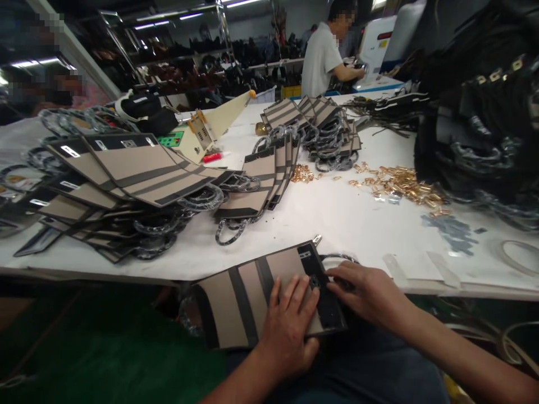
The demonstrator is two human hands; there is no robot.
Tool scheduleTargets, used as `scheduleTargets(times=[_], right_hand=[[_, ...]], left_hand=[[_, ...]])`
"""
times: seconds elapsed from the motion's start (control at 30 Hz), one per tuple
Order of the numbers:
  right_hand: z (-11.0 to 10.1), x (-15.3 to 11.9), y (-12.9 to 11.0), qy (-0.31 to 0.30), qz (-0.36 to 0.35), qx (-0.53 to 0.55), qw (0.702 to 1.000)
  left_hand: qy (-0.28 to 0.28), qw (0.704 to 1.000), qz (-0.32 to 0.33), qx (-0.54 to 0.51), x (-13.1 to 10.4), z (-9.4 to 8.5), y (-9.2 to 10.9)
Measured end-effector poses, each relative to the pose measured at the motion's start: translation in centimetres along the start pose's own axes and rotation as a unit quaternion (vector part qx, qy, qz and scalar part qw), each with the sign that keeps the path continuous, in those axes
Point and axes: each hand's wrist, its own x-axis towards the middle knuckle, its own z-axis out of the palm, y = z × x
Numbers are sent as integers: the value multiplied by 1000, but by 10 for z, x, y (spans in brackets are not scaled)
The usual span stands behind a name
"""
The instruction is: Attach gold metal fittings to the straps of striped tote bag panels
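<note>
A beige bag panel (248, 280) with dark stripes lies tilted across my lap and the table's front edge. My left hand (290, 322) rests on it, fingers stretched out and pressing near the dark end band. At that band's right edge, my right hand (366, 289) is closed in a pinch; what its fingertips hold is hidden. Just behind those fingers runs a dark handle (341, 257). A small metal fitting (317, 240) sticks out at the panel's top corner, and a silvery plate (305, 255) sits on the band. Another plastic-wrapped handle (191, 311) hangs at the left end.
Stacked striped panels (138, 168) fill the table's left, with more panels (261, 174) in the middle. Gold-coloured fittings (404, 182), grey strips (452, 233) and a tape roll (522, 255) lie rightward. Black bag pieces (475, 123) pile up at right. A person (322, 56) works behind.
</note>
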Motion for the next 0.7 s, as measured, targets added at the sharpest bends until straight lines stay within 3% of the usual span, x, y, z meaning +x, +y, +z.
scheduleTargets(times=[0.1, 0.23, 0.37, 0.5, 0.57, 0.7], right_hand=[[-4, 9, 4, 28, 52, 42, 997], [-26, 33, -1, 37, 84, 52, 994], [-38, 45, -11, -49, 90, 37, 994], [-32, 32, -12, -102, 111, 95, 984], [-29, 21, -9, -130, 147, 207, 958], [-27, 8, -9, -213, 184, 437, 854]], left_hand=[[7, 1000, 1, -2, 1, 2, -1], [27, 1000, -1, 0, 4, 5, -1], [19, 1000, -6, 3, 8, 1, -1], [11, 1000, -9, -11, 9, -3, -3], [10, 1000, -3, -20, 8, -2, -5], [24, 999, 24, -12, 6, 1, -9]])
